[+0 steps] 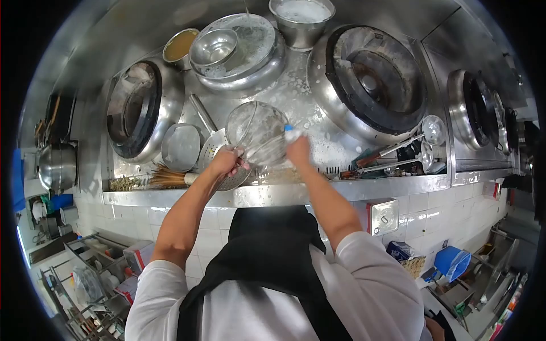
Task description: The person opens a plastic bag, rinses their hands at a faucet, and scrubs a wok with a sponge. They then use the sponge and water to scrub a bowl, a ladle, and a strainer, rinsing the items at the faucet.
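Observation:
My left hand is closed around the near-left rim of a round wire-mesh strainer, which is tilted over the steel counter. Fingers of my right hand are curled at the strainer's right side, pressing a small white scrubbing pad or cloth with a bright blue bit at its edge; motion blurs it. Behind my left hand lies a perforated skimmer, its tubular handle pointing away. Just left of the skimmer is a shallow metal dish. A bamboo brush lies along the front trough.
Wok burners stand left and right. At the back are a wide water-filled pan with a floating bowl, a pot of foamy liquid and a bowl of brown liquid. Ladles lie front right.

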Motion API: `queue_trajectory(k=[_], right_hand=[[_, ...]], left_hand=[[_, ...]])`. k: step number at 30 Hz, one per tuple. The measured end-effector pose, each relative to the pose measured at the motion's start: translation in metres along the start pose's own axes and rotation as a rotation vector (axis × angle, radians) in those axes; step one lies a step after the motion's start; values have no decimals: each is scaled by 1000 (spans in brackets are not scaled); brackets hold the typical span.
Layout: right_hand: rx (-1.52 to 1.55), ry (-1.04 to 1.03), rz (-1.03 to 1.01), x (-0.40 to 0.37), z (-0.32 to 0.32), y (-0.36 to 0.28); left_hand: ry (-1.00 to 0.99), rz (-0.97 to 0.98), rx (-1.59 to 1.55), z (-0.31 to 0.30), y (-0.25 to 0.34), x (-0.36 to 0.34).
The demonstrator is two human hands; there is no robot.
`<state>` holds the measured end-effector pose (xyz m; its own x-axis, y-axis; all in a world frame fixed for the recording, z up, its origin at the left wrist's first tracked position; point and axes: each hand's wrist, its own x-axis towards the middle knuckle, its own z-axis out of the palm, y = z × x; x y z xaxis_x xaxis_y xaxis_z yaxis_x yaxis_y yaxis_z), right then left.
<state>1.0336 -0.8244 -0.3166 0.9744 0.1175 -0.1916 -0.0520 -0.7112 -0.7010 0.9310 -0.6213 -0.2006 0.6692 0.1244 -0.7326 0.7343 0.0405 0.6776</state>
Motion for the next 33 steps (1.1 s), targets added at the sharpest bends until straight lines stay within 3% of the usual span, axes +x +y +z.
queue_trajectory(k=[1,3,4,6,10,13,16,17,19,21,23,25,27,29,30,31,33], right_hand=[[4,12,-1,-10,-2,-6],[75,90,-324,-55,-10,-16],[80,81,-322,-52,-5,-5],[168,-123,-10,-25,-7,23],[74,-10,109,11,-20,25],[43,-2,-18,-1,-14,9],[230,-168,-200,-28,-22,20],[235,-164,-199,-23,-20,23],[-45,-184,-69,-7,-22,22],[7,-236,2,-11,-15,11],[66,-282,58,-21,-18,-24],[308,-169,-366,-52,-34,-46],[368,-167,-361,-45,-35,-33],[129,-312,-63,-24,-58,-18],[120,-291,-104,-9,-24,12],[119,-293,-109,-14,-16,4],[-14,-456,-96,-38,5,-20]], left_hand=[[-4,40,41,-3,4,4],[-14,39,81,-13,3,2],[-23,30,120,-16,1,-2],[-20,11,125,-15,2,-12],[-8,30,256,-7,-8,-16],[27,75,229,-3,-13,-11],[27,57,298,-17,-31,-7],[0,44,390,-19,-29,-8],[-40,-1,298,-11,-19,-19],[-73,-62,198,-9,-28,-21],[11,41,302,-16,-47,-3],[-8,43,392,-8,-34,-15],[-2,24,340,0,-28,-20],[-15,140,439,-3,-42,-14],[-24,252,545,-6,-48,-13],[-19,254,542,-5,-46,-13],[18,52,296,0,-40,-11]])
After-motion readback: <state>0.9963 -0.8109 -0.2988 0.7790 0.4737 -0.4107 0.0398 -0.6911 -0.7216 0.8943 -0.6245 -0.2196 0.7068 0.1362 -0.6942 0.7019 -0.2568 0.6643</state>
